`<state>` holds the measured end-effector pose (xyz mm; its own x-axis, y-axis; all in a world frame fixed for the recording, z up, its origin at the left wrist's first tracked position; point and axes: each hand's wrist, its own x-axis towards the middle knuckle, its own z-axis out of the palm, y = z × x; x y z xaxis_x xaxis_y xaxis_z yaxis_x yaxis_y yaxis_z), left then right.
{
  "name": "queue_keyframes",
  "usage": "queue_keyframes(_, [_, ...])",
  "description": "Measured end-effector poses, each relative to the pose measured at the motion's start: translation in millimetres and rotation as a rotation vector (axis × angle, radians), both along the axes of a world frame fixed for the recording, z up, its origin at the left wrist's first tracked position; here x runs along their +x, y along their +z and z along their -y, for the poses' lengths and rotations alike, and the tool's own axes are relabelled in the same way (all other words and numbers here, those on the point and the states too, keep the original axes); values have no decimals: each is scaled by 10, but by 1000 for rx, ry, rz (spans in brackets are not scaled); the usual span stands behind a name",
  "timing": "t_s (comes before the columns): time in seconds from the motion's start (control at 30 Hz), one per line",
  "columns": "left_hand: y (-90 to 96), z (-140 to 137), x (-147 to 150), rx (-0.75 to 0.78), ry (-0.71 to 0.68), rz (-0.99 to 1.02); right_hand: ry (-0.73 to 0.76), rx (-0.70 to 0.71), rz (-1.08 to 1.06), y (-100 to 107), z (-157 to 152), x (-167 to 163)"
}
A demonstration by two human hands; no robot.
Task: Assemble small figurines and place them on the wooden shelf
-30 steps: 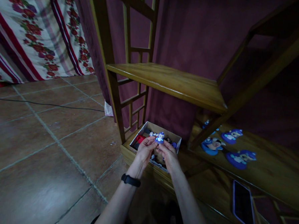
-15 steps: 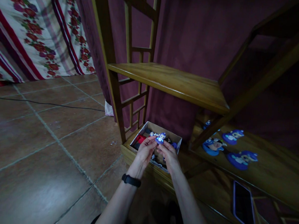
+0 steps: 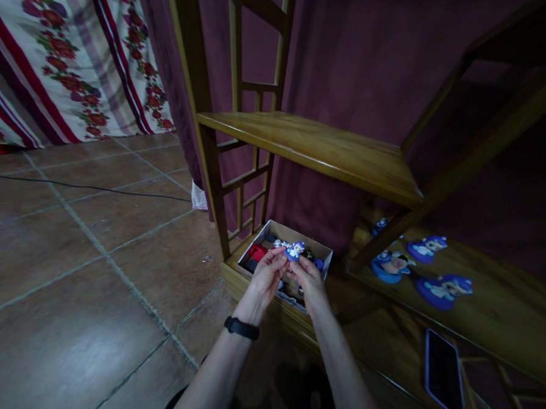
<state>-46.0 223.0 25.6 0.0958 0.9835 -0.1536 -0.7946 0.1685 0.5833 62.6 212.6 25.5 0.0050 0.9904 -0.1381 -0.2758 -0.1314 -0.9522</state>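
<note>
Between the fingertips of both hands, a small blue-and-white figurine (image 3: pixel 294 250) on a round blue base is held upright. My left hand (image 3: pixel 268 271), with a black band on its wrist, pinches the base from the left. From the other side my right hand (image 3: pixel 308 278) grips it with thumb and fingers. Right below both hands lies an open cardboard box (image 3: pixel 323 262) with a red item (image 3: pixel 256 251) and several small figures inside. My hands hide part of its contents.
Several figurines stand on the right-hand shelf, among them a purple-based one (image 3: pixel 443 291) and a blue-based one (image 3: pixel 391 267). A phone (image 3: pixel 445 375) lies in front of them. A wooden shelf board (image 3: pixel 312 148) juts out above the box. A black cable (image 3: pixel 95 189) crosses the tiled floor.
Both hands keep hold of the figurine in nearly the same place. Only a very slight shift of the view shows.
</note>
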Motion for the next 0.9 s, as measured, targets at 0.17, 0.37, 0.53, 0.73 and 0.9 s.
queue_keyframes(0.17, [-17, 6, -13, -42, -34, -8, -80, 38, 44, 8, -3, -14])
queue_keyframes(0.37, [-19, 4, -33, -95, -69, 0, -106, 40, 88, 61, 8, -21])
queue_keyframes(0.53, [-9, 8, -38, -104, -102, 13, -129, 66, 121, 39, 2, -19])
queue_keyframes(0.73, [25, 24, -33, -107, -120, 38, -137, 107, 167, 34, -16, 1])
queue_keyframes(0.9, [50, 36, -32, -116, -132, 55, -158, 95, 188, 17, -30, 19])
